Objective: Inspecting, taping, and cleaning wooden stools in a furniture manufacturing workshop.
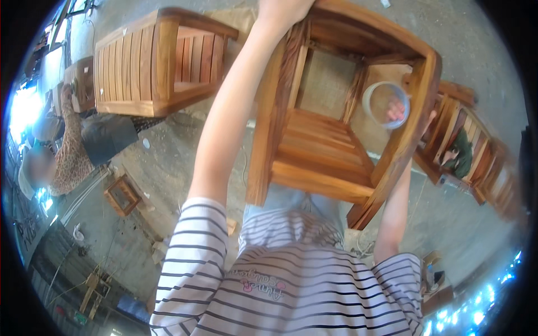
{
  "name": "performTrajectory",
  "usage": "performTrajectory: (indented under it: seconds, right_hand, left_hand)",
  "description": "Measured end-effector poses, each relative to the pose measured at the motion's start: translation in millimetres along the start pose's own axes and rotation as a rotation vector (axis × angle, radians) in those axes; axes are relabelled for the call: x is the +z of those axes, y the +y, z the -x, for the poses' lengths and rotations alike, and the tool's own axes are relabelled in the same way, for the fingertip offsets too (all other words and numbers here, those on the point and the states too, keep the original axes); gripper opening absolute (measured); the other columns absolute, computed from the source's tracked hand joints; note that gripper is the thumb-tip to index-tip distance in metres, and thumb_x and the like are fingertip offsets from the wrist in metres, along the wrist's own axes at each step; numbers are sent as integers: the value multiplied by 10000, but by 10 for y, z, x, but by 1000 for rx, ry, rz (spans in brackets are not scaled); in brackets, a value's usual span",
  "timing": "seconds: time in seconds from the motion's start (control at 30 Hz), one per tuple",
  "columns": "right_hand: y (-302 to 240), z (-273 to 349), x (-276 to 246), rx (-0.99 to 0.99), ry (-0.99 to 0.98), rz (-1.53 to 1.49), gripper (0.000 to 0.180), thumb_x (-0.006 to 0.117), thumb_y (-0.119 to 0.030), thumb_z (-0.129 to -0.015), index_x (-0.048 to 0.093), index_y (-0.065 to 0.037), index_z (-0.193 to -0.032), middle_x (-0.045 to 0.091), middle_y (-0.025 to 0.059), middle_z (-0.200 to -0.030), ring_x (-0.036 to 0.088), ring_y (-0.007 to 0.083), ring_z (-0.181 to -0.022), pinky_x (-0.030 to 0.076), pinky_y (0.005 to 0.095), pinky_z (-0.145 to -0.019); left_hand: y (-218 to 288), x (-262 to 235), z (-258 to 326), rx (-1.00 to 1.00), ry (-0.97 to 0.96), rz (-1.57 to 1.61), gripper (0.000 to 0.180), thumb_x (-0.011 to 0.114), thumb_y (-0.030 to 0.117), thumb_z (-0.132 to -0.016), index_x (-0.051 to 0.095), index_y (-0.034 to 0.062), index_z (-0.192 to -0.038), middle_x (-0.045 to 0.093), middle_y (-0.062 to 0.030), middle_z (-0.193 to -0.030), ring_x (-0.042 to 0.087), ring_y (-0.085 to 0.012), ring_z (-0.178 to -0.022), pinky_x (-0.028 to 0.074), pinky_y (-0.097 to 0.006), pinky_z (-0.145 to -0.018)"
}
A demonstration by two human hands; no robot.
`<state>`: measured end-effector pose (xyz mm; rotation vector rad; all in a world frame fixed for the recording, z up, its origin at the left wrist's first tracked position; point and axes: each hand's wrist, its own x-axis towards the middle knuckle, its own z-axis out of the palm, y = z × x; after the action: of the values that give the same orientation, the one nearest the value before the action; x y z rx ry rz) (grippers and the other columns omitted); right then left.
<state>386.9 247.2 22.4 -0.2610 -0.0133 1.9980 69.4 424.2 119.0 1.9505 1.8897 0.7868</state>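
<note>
A brown wooden armchair frame (322, 154) with a slatted seat stands tilted in front of me. My left hand (284, 10) is at its top corner, closed on the wood; the fingers run partly out of the picture. My right hand (395, 110) reaches behind the right-hand rail. Its curled fingers show through a clear round plastic tub (370, 106) with a pale rim, which it appears to hold inside the frame. The rail hides the palm, while a fingertip shows on its outer side.
Another slatted wooden chair (131, 64) lies at the upper left. Beside it a person (73, 145) in a patterned sleeve works. A slatted wooden piece (476, 151) with dark green cloth lies at right. A small wooden frame (122, 195) rests on the concrete floor (174, 151).
</note>
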Motion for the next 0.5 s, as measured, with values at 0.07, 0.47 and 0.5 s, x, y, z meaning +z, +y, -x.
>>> performTrajectory:
  seconds: [0.07,0.47,0.5]
  right_hand:
    - [-6,-45,21,34,-41,-33,760,767,-584,-757,534,13,-1164,442,83,-911,429,167,-781,368,287,-688]
    - [8,57,-146,-68,-100,112,598,642,-455,-900,523,27,-1233,477,83,-972,465,164,-863,385,289,-756]
    - [202,123,219,-210,116,530,529,617,-394,-924,533,26,-1234,517,85,-1022,498,160,-918,405,288,-786]
  left_hand:
    - [-51,58,22,110,32,-23,553,604,409,-938,518,44,-1345,509,-227,-1338,471,-387,-1253,402,-526,-1011]
    - [-223,-510,2129,58,4,99,605,584,311,-959,386,62,-1473,303,-232,-1534,269,-429,-1423,244,-515,-1160]
    - [-227,-619,2319,4,-7,104,553,540,274,-981,390,61,-1469,257,-235,-1557,228,-448,-1438,221,-525,-1168]
